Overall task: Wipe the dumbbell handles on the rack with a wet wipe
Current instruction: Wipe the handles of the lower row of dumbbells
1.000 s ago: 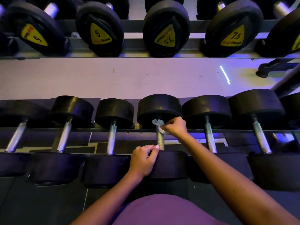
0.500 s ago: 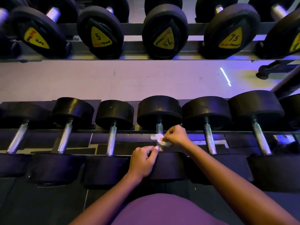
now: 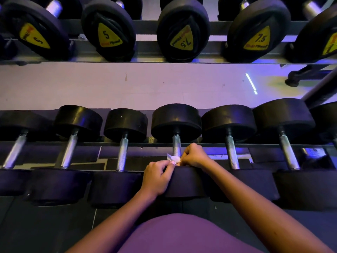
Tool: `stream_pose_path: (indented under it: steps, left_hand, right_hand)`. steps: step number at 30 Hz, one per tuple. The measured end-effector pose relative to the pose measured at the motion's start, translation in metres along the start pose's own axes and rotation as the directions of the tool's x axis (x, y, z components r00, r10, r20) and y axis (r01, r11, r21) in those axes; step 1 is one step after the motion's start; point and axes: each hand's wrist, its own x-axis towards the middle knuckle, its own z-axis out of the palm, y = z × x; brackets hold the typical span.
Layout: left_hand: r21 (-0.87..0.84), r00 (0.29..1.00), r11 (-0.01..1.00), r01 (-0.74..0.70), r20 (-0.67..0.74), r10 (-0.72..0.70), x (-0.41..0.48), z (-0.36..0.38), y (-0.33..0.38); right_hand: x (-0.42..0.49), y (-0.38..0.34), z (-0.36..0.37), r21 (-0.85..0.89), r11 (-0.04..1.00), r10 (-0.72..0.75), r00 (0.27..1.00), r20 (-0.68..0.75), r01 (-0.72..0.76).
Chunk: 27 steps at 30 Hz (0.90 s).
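A black dumbbell with a knurled steel handle [image 3: 176, 145] lies on the lower rack, in the middle of the row. My right hand [image 3: 195, 155] grips a white wet wipe [image 3: 172, 158] wrapped round the near end of that handle, close to the near weight head [image 3: 186, 181]. My left hand [image 3: 158, 177] rests on the near head's left side, fingers curled over its top edge, fingertips beside the wipe. The handle's near end is hidden by wipe and hand.
Other dumbbells flank it on the lower rack: one handle to the left [image 3: 122, 152], one to the right [image 3: 232, 152], more beyond. The upper rack rail [image 3: 145, 52] carries dumbbells marked 5 and 7.5. Pale floor shows between the racks.
My right hand has slid the wipe along the handle from the far head toward the near head. My left hand has stayed on the near head.
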Motion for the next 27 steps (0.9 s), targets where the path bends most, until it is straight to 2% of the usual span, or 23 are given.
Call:
stream_pose_path:
  steps: [4, 9, 12, 16, 19, 22, 25, 27]
  left_hand:
    - [-0.023, 1.0, 1.0, 0.001, 0.01, -0.001, 0.0, 0.0, -0.001]
    - [-0.035, 0.999, 0.999, 0.006, 0.042, -0.005, 0.0, 0.002, -0.003]
    - [-0.061, 0.999, 0.998, 0.012, 0.052, -0.009, 0.0, 0.002, -0.004]
    - [-0.031, 0.999, 1.0, 0.003, 0.033, -0.002, 0.0, 0.001, -0.001]
    - [0.007, 1.0, 1.0, -0.002, 0.01, 0.002, 0.0, 0.0, 0.0]
    - [0.015, 1.0, 1.0, 0.008, 0.023, -0.008, 0.001, 0.001, -0.002]
    - [-0.001, 1.0, 1.0, 0.007, 0.021, -0.007, 0.002, 0.001, -0.001]
    - [-0.006, 1.0, 1.0, 0.006, 0.02, -0.006, 0.002, 0.0, -0.001]
  right_hand:
    - [0.006, -0.001, -0.002, 0.047, 0.999, 0.019, 0.998, -0.065, -0.016]
    - [0.017, -0.021, -0.014, 0.143, 0.986, -0.045, 0.961, -0.273, 0.087]
    - [0.02, -0.027, -0.014, 0.168, 0.98, -0.055, 0.951, -0.305, 0.111]
    - [0.011, -0.015, -0.006, 0.125, 0.99, -0.023, 0.966, -0.257, 0.057]
    - [-0.001, -0.001, -0.002, 0.029, 1.0, -0.004, 0.994, -0.11, 0.007]
    - [-0.008, 0.002, -0.004, 0.067, 0.997, 0.026, 1.0, 0.01, -0.026]
    - [-0.003, 0.001, -0.005, 0.066, 0.997, 0.028, 1.0, 0.009, -0.029]
    - [0.002, -0.001, -0.005, 0.085, 0.996, 0.013, 0.998, -0.062, -0.008]
